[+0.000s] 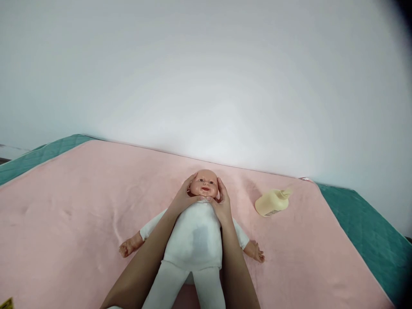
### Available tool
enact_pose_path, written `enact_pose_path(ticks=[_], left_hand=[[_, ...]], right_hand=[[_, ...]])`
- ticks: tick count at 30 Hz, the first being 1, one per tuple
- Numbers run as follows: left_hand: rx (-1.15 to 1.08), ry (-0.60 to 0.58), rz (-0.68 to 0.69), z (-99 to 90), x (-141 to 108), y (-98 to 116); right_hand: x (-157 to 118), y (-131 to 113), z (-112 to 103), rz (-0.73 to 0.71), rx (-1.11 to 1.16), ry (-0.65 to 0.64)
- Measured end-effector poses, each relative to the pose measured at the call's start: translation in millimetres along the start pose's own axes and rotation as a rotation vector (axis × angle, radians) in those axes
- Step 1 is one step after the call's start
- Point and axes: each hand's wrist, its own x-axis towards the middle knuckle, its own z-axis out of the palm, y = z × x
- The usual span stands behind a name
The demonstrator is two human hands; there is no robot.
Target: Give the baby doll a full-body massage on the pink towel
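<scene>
A baby doll [202,231] with a white cloth body lies on its back, its head away from me and its legs toward me. My left hand [184,198] cups the left side of its head, and my right hand [223,203] cups the right side. Both thumbs rest under the chin, near the neck. The fingertips reach up beside the ears and are partly hidden behind the head. The doll's bare plastic hands stretch out to either side, beyond my forearms. A greyish rectangular patch shows on its belly.
A pale yellow pump bottle [272,203] is on the pink sheet [80,206], to the right of the doll. Green quilted padding [357,227] shows past the sheet's edges. Behind the bed stands a white wall [206,77]. A yellow-and-black corner [7,304] pokes in at lower left.
</scene>
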Motion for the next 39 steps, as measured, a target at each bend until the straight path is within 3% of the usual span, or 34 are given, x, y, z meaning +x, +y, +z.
enact_pose_path(ticks=[11, 19, 30, 39], left_hand=[[-0.112, -0.044, -0.090, -10.9, -1, 10], [-0.236, -0.175, -0.117, -22.6, 0, 3], [-0.343, -0.135, -0.152, -19.6, -2, 7], [-0.075, -0.134, -0.099, -14.5, -5, 6]], right_hand=[[0, -1, -4, -0.027, 0.030, 0.030], [0, -12, 0, -0.019, -0.040, 0.082], [-2, -19, 4, -0.013, -0.054, 0.054], [-7, -18, 6, 0.010, -0.070, 0.042]])
